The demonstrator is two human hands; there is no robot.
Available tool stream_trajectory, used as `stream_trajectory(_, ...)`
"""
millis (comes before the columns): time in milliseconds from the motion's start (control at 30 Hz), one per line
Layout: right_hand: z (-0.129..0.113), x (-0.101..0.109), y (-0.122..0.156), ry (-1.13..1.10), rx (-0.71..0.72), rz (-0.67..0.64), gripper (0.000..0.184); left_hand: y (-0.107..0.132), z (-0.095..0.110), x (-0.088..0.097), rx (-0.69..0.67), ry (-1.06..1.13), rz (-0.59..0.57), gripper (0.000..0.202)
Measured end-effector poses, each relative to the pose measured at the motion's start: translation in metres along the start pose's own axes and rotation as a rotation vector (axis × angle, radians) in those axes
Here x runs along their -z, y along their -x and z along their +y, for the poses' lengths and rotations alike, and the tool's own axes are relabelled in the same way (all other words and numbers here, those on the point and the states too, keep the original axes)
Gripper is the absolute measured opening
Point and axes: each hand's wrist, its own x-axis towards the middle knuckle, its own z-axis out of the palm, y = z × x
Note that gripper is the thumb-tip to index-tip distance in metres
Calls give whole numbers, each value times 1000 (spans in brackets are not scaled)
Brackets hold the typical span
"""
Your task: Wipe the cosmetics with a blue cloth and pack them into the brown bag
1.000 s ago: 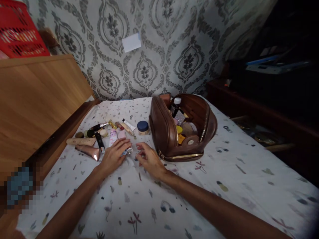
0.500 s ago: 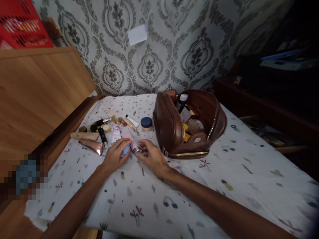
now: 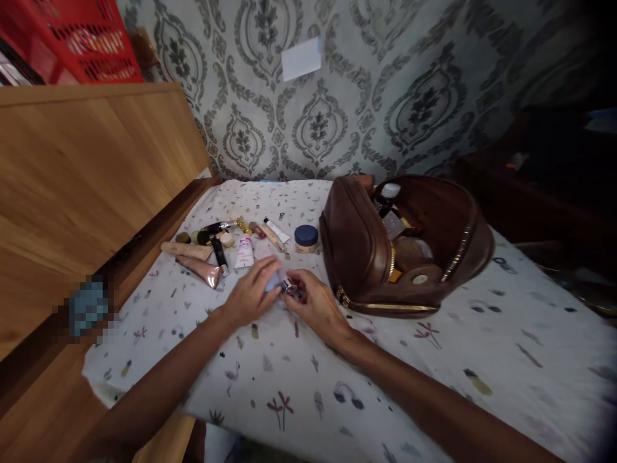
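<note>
My left hand (image 3: 251,292) is closed around a small pale blue item (image 3: 273,280), mostly covered by the fingers. Close beside it, my right hand (image 3: 315,307) pinches the silver-capped tube (image 3: 288,285); its pink body is largely hidden now. Both hands are together just above the printed cloth. Behind them stand a white-and-pink tube (image 3: 244,252) and a jar with a dark blue lid (image 3: 306,238). To the right is an open brown leather cosmetic bag (image 3: 357,251) holding a white-capped bottle (image 3: 389,191) and other items.
Several cosmetics lie at the left, among them a rose-gold tube (image 3: 200,270), a beige tube (image 3: 186,249) and a black tube (image 3: 219,256). A wooden panel (image 3: 106,148) bounds the left side, with a red basket (image 3: 91,38) above it. Patterned wallpaper (image 3: 318,128) is behind.
My right hand has taken hold of the silver-capped tube, which has left its place by the white-and-pink tube. The left hand keeps the pale blue item. The view has shifted left.
</note>
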Motion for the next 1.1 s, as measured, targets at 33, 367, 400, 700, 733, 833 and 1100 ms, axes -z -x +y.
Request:
stream_trajectory(33,1,0,-1,14,8,4,30,-1,4,-3,-51,22,-35,49)
stream_trajectory(367,0,-2,-3,-29,-22,43,29,-6,-9,-6,67,0,-173,48)
stream_trajectory(400,-1,-3,-3,-24,-25,47,28,-6,-11,-5,100,2,-181,49)
stream_trajectory(700,-3,-2,-3,44,22,79,24,-6,-19,-7,271,-1,-166,47)
stream_trajectory(733,-4,-1,-3,42,21,74,24,-5,-19,-8,271,4,-158,47)
stream_trajectory(833,-4,0,-2,32,13,66,24,-4,-20,-10,268,17,-142,46)
stream_trajectory(1100,-2,0,0,57,19,62,21,1,-24,-14,290,58,-109,47)
